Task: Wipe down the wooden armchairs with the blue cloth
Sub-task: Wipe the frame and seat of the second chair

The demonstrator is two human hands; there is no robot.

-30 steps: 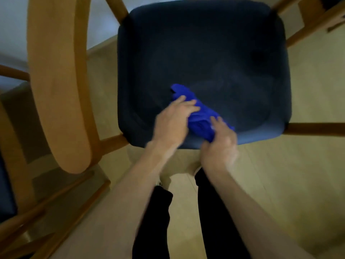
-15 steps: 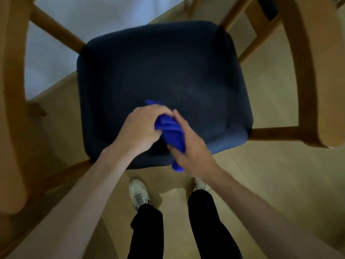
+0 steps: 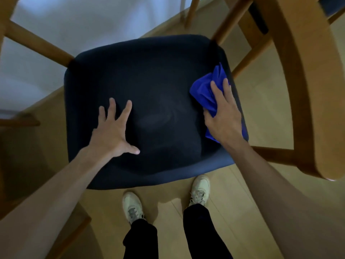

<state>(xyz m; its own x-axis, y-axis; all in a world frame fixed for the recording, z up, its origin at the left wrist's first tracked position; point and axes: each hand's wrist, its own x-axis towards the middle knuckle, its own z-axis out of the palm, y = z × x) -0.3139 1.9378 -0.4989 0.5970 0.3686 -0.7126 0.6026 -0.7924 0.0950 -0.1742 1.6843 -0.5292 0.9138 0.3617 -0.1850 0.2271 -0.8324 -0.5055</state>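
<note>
Cloth: I am seeing the blue cloth [image 3: 207,92] lying bunched on the right side of the seat [image 3: 149,86], at its right edge — partly under the right hand [image 3: 223,116].
Right hand: I am reading it as laid on the cloth, fingers fairly straight and pointing away from the body, thumb curling in at the cloth's near edge; a true pinch I cannot confirm.
Left hand: the left hand [image 3: 112,131] is resting on the seat with fingers spread wide, holding nothing, well apart from the cloth.
Cloth axis: the bundle is running front to back along the seat edge, roughly in line with the right forearm.
Nearest wood: the right armrest [image 3: 306,86] is standing just beyond the cloth, further right — the left armrest [image 3: 3,19] is lying across the whole seat from it.
Nearer hand: I am judging the right hand the one placed for the next stroke; the cloth needs only to travel rightward onto the armrest.
Risk: I am expecting a loose flat hold to let the bundle slip off the seat edge.
</note>
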